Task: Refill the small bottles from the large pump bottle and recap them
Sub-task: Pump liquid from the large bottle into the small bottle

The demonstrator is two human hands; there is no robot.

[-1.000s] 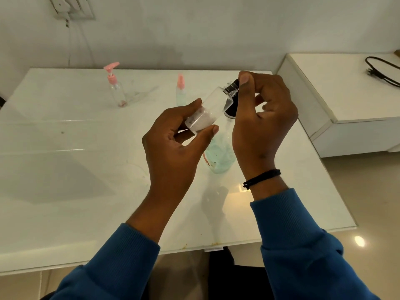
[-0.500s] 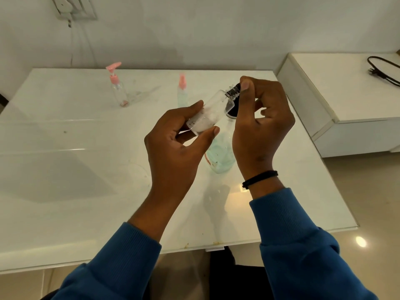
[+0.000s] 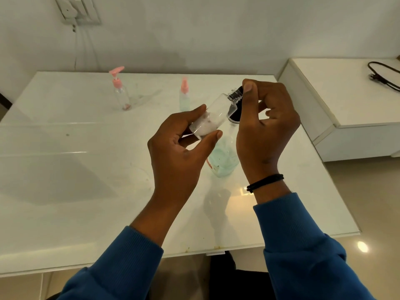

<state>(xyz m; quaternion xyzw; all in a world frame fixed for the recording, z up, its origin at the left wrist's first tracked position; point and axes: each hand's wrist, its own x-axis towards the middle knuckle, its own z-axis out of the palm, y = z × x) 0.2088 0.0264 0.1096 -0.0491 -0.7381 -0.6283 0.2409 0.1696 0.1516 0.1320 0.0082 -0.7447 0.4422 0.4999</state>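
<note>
Two hands meet at centre frame over one small clear bottle (image 3: 213,118), which lies tilted with its long axis running from its base at lower left up to its threaded neck at upper right. The left hand (image 3: 184,152) pinches the base between thumb and fingers, while the right hand (image 3: 263,124) curls around the black cap (image 3: 234,114) at the neck. Judging by this, the cap turns about that slanted axis, above the large teal-filled bottle (image 3: 225,159) on the bench (image 3: 86,169).
</note>
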